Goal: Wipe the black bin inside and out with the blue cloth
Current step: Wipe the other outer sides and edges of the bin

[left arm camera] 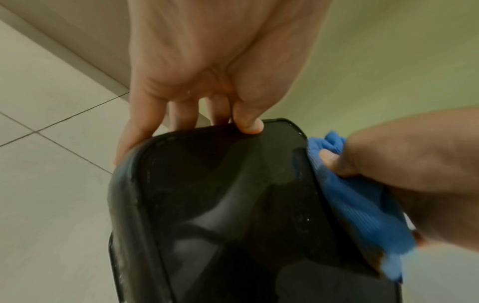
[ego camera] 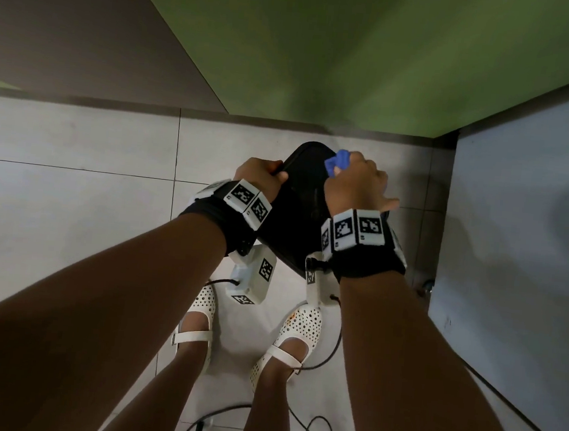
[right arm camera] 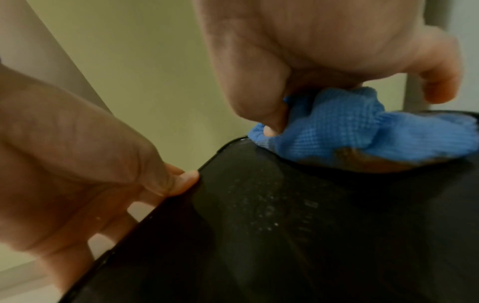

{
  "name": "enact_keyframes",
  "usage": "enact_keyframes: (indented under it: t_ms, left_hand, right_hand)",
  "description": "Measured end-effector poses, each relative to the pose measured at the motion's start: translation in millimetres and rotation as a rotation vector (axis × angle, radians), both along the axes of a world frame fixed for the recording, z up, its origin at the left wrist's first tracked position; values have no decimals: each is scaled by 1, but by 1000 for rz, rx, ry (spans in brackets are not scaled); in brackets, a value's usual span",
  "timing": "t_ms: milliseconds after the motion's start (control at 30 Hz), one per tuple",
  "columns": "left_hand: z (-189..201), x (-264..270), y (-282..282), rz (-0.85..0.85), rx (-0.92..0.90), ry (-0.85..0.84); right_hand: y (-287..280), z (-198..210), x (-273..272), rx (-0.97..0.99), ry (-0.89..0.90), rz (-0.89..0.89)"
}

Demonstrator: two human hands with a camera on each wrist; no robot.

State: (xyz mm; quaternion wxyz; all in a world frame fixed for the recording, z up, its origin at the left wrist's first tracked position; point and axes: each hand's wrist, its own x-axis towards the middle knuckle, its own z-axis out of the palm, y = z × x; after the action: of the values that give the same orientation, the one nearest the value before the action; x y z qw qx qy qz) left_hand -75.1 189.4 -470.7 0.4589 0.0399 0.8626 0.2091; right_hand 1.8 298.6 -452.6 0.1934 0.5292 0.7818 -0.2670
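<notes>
The black bin [ego camera: 300, 196] is held off the tiled floor, tipped toward me, between both hands. My left hand [ego camera: 261, 173] grips its left rim, thumb [left arm camera: 249, 125] on the inner side and fingers behind the wall. My right hand [ego camera: 356, 183] holds the bunched blue cloth [ego camera: 336, 162] against the bin's right rim. In the left wrist view the blue cloth [left arm camera: 362, 203] drapes along that rim of the black bin [left arm camera: 233, 215]. In the right wrist view the blue cloth [right arm camera: 344, 131] carries a brown stain, and pale specks dot the black bin [right arm camera: 285, 225].
A green wall [ego camera: 359, 57] stands just behind the bin and a grey panel [ego camera: 522, 236] close on the right. My feet in white perforated shoes [ego camera: 297, 323] stand on the floor tiles [ego camera: 71, 196], with black cables [ego camera: 317, 428] trailing by them.
</notes>
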Motion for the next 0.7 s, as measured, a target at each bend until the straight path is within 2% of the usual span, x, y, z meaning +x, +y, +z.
enact_keyframes:
  t_ms: [100,267,400,500,600,700]
  left_hand:
    - [2,2,1,11,2,11]
    - [5,4,1,32,5,9]
    - [17,-2,0,-51,-19,-34]
    - [26,-8,-4,-77,-66,-163]
    - [25,-1,-15,44,-83,-285]
    - [23,2,-20,175,46,-306]
  right_hand:
    - [6,-2,20,-2,-14,-44]
    - [12,-4,54,-32,103,-187]
    - [10,-5,57,-35,97,-297]
    - [14,-7,50,-31,95,-180]
    - [20,-9,38,-5,83,45]
    - [25,-5,23,4,90,179]
